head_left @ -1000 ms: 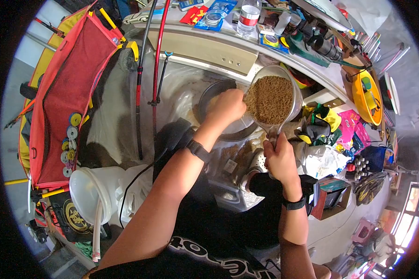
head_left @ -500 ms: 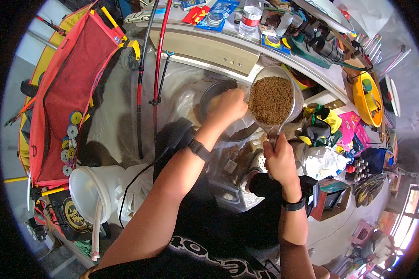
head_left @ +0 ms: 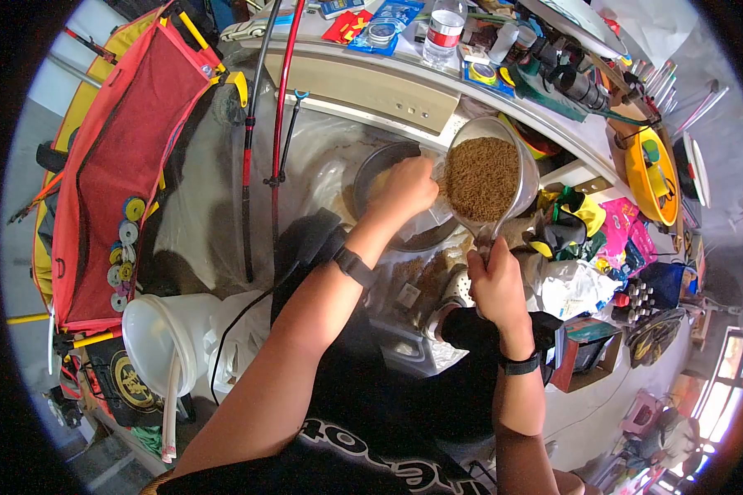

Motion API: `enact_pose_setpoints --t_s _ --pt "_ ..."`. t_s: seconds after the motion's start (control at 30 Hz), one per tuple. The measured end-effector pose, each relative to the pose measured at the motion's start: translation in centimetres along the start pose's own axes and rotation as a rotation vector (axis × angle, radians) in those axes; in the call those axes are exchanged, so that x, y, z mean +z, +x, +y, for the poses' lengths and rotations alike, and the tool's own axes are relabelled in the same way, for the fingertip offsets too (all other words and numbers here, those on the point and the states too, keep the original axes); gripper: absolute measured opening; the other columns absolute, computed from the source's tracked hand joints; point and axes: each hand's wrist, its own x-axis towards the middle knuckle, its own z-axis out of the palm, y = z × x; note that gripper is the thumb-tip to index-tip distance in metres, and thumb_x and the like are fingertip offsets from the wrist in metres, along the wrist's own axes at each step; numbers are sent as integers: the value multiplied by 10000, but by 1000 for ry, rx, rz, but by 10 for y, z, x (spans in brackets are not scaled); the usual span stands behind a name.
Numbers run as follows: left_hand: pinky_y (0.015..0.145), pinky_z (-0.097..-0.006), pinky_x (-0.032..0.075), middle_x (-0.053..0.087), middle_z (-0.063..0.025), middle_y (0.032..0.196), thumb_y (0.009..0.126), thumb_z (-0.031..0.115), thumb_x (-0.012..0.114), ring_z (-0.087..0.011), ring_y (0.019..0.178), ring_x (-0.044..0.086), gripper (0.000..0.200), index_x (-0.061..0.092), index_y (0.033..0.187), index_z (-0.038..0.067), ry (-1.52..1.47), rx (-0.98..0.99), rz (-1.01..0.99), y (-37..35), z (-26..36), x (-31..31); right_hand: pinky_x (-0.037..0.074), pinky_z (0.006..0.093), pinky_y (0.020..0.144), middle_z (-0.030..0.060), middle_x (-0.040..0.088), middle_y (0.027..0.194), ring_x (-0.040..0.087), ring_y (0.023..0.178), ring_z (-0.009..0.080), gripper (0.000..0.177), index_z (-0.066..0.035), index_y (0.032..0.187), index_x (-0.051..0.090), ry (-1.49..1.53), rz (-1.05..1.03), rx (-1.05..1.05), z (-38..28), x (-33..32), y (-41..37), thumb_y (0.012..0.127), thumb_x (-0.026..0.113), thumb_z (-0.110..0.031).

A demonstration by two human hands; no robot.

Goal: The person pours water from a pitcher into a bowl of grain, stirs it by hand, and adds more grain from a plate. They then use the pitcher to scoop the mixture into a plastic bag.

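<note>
My right hand is closed around the handle of a clear plastic scoop. Small brown pellets fill much of it. Just left of the scoop, my left hand is closed on what looks like a translucent plastic bag, whose film shows on either side of the fist. Beneath that hand stands a dark round basin, and the bag hides much of its inside. The fingertips of my left hand are turned out of sight.
A white bucket with a pale tube stands at lower left, near a red mesh-topped bag. Rods rise left of the basin. A cluttered bench bears a water bottle. Bags lie at right.
</note>
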Motion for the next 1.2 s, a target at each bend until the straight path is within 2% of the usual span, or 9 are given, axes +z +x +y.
enact_pose_setpoints --t_s 0.07,0.27,0.33,0.5,0.57,0.67,0.73,0.93,1.2 --pt "740 -528 439 582 -281 817 689 39 495 -452 850 563 151 591 775 -41 15 11 15 0 0 0 413 395 540 231 525 648 524 563 325 209 58 829 456 7 -2 8 1 0 0 833 578 -112" --pt "751 -526 439 578 -286 826 690 38 491 -454 856 560 154 596 773 -39 2 -33 -1 0 2 0 418 431 566 268 534 681 532 635 434 222 61 838 450 -39 24 -34 1 0 0 833 573 -124" --pt "753 -525 440 579 -287 826 691 38 490 -454 857 560 155 597 773 -39 6 -20 1 -1 2 0 424 516 588 316 542 699 533 711 505 233 78 866 434 -51 -1 -50 -1 -1 0 821 586 -92" --pt "763 -514 450 585 -302 785 679 59 504 -461 791 577 148 589 704 -60 5 10 28 0 0 2 422 511 580 309 541 691 536 703 499 230 78 870 432 -39 19 -86 0 0 0 821 583 -89" --pt "759 -520 442 582 -287 831 698 38 487 -451 858 563 161 600 780 -43 -4 -14 3 0 0 1 422 509 576 306 541 688 537 699 495 229 77 871 431 -33 20 -97 0 0 1 821 582 -87" --pt "763 -518 441 582 -288 840 703 42 486 -448 866 563 166 600 784 -47 9 -30 -7 0 1 0 421 506 568 300 543 685 540 690 489 228 75 876 427 -41 30 -114 1 1 1 821 579 -86" --pt "764 -516 440 583 -288 841 705 42 484 -448 868 563 168 600 784 -49 12 -26 -9 0 0 1 417 447 577 284 536 705 531 684 465 219 64 862 445 -35 14 -39 0 0 0 831 572 -112" --pt "762 -515 440 584 -284 831 700 40 482 -447 861 563 170 600 779 -53 9 -29 -16 1 -2 2 398 429 530 257 507 646 508 594 422 225 56 834 430 -65 14 -39 3 2 -1 832 578 -114" --pt "755 -518 439 582 -286 826 690 38 484 -447 858 564 168 597 771 -57 6 -25 -20 0 1 0 415 463 576 291 533 701 529 703 478 236 61 845 433 -79 16 -39 -2 2 -1 831 587 -118"
